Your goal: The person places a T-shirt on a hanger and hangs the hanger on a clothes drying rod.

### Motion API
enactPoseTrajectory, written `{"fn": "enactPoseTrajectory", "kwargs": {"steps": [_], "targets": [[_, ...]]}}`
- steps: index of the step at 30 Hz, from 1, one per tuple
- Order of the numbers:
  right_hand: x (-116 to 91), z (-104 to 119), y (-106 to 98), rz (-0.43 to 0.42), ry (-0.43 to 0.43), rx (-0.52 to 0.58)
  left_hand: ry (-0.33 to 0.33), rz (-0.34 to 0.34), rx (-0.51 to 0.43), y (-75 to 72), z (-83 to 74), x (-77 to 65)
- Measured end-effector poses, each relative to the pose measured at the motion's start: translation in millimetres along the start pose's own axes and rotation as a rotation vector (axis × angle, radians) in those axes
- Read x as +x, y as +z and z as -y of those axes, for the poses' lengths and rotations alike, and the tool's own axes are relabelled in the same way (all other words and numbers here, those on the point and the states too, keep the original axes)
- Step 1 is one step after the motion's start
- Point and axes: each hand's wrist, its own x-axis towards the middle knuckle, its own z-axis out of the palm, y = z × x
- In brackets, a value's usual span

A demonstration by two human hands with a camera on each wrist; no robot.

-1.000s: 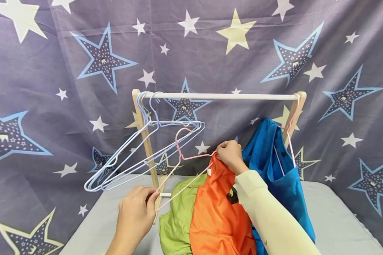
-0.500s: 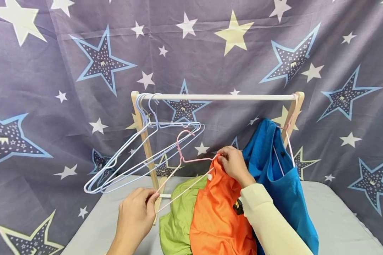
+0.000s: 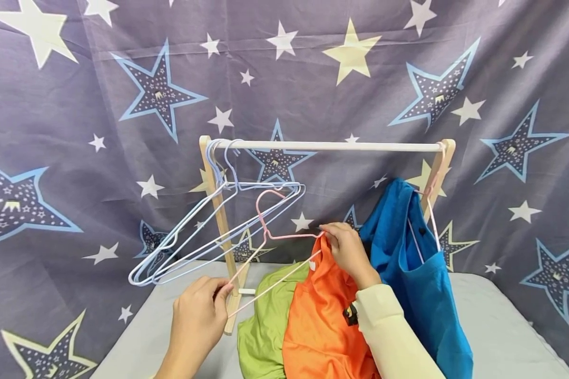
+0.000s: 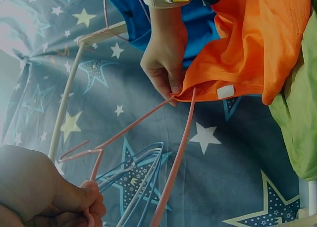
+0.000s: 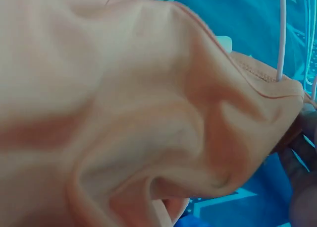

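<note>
My left hand (image 3: pixel 198 316) pinches one lower corner of a pink wire hanger (image 3: pixel 291 236) between thumb and fingers. The hanger's other end goes into the neck opening of an orange shirt (image 3: pixel 320 331), beside its small white label (image 4: pixel 226 91). There my right hand (image 3: pixel 350 252) pinches the shirt's edge at the hanger's tip; its fingers (image 5: pixel 302 157) show at the cloth's edge in the right wrist view. The shirt hangs down from that spot, partly hidden by my right sleeve. The hanger's hook points up, off the rail.
A rack with a white rail (image 3: pixel 332 146) stands behind. Several pale blue hangers (image 3: pixel 185 231) hang at its left end. At the right end a blue garment (image 3: pixel 431 295) hangs on a pink hanger. A green garment (image 3: pixel 265 326) lies on the grey surface (image 3: pixel 493 326).
My right hand has moved slightly down with the orange shirt's edge, and the hanger's tip has lowered with it. My left hand has hardly moved and keeps its pinch.
</note>
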Motion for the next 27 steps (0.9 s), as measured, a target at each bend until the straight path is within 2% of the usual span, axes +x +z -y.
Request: {"fn": "enactPoseTrajectory", "kwargs": {"steps": [11,16,27], "targets": [[-7,8,6,-0.111,0.019,0.028,-0.007,-0.013,0.016,-1.5,4.2,3.2],[-13,10,9,-0.15,-0.017,0.021,-0.004,-0.019,0.028,-2.4,6.4,2.2],[-28,11,16,-0.164,-0.06,0.02,0.004,-0.011,0.055,1.9,9.5,0.1]]}}
